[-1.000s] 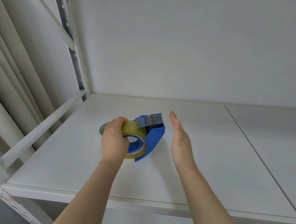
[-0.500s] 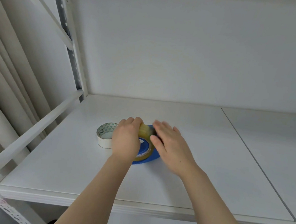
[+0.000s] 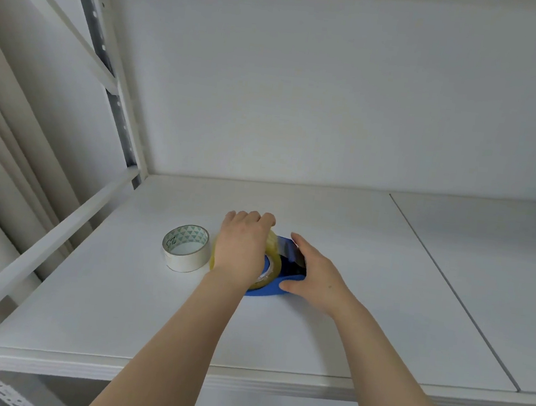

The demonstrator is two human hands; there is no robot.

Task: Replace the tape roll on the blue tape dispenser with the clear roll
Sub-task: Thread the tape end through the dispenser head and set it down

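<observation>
Near the middle of the white shelf (image 3: 328,341), the blue tape dispenser (image 3: 270,289) is lying on its side, and we are bracing it with both hands. Mounted on it is a yellowish clear roll (image 3: 272,262), whose blue hub is showing through the core. Our left hand (image 3: 242,249) is lying over the left part of this roll, fingers curled down over its far edge and closed around it. Our right hand (image 3: 313,278) is pressing against the right side of the dispenser, thumb touching the near blue edge and fingers reaching along the far side, loosely closed about the body; we cannot tell how firmly it is gripping. Just to the left of the left hand, a white roll (image 3: 185,248) with a triangle-patterned core is resting flat on the shelf, close beside the yellowish roll; we cannot tell whether they are touching. Farther left, a perforated metal upright (image 3: 118,101) and pale rails are framing the shelf, and a seam is crossing the board on the right.
</observation>
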